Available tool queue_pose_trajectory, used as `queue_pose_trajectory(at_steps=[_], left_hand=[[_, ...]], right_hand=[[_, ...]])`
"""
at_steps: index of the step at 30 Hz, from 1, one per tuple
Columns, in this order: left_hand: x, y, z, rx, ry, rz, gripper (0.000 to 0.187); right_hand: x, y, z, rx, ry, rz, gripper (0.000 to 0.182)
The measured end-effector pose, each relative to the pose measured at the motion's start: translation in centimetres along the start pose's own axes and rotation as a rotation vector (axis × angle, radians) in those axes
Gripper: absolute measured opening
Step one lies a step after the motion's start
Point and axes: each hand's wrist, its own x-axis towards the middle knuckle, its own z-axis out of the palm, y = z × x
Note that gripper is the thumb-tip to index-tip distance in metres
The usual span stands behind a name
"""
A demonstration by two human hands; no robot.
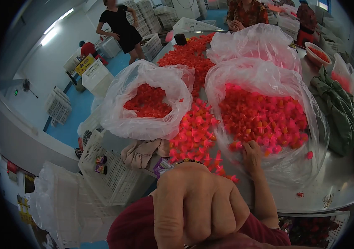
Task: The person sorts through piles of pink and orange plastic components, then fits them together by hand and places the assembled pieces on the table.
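Note:
My left hand (202, 203) is raised close to the camera, its fingers curled and a dark beaded bracelet (189, 161) at its wrist. Whatever those fingers may hold is hidden. At the near left edge of a large clear plastic bag (306, 99), my right hand (251, 157) has its fingers bent beside small red pieces (264, 120); the fingertips are partly hidden. Similar pink-red pieces (195, 128) lie loose on the metal table (281, 195) between this bag and a second plastic bag (114, 112), which holds darker red pieces (150, 101).
White perforated crates (110, 166) stand left of the table, near a beige cloth (143, 152). Green fabric (335, 112) and a bowl of red pieces (318, 54) are at the right. Across the table is a person (247, 14); another stands further back (121, 27).

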Motion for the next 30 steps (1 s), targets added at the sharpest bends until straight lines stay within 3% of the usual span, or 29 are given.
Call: queue_pose_trajectory(at_steps=[22, 28, 30], left_hand=[[-0.4, -1.9, -1.4, -0.043, -0.075, -0.017, 0.053], [-2.1, -3.5, 1.0, -0.284, 0.101, 0.026, 0.054], [-6.1, -4.5, 0.3, 0.033, 0.640, -0.495, 0.034]], right_hand=[[0.0, 0.9, 0.5, -0.026, 0.038, -0.018, 0.024], [-0.5, 2.7, 2.1, -0.041, 0.055, -0.075, 0.023], [-0.6, 3.4, 2.7, -0.073, 0.063, -0.097, 0.022]])
